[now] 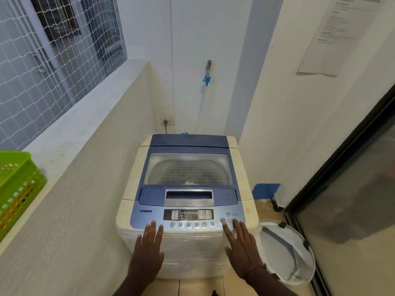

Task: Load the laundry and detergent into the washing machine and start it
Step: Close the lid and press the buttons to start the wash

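Observation:
A cream and blue top-loading washing machine (188,242) stands in front of me with its glass lid (188,169) closed. Through the lid I see the drum and a bit of white cloth. The control panel (188,214) runs along the front edge. My left hand (148,251) lies flat and open at the panel's left end, holding nothing. My right hand (241,244) is spread open at the right end, its index fingertip touching the start/pause button (222,221).
A green plastic basket (15,189) sits on the ledge at left. A white mesh laundry hamper (286,253) lies on the floor to the machine's right, beside a dark glass sliding door (352,210). A water tap (207,71) with a hose and a wall socket (167,121) are behind the machine.

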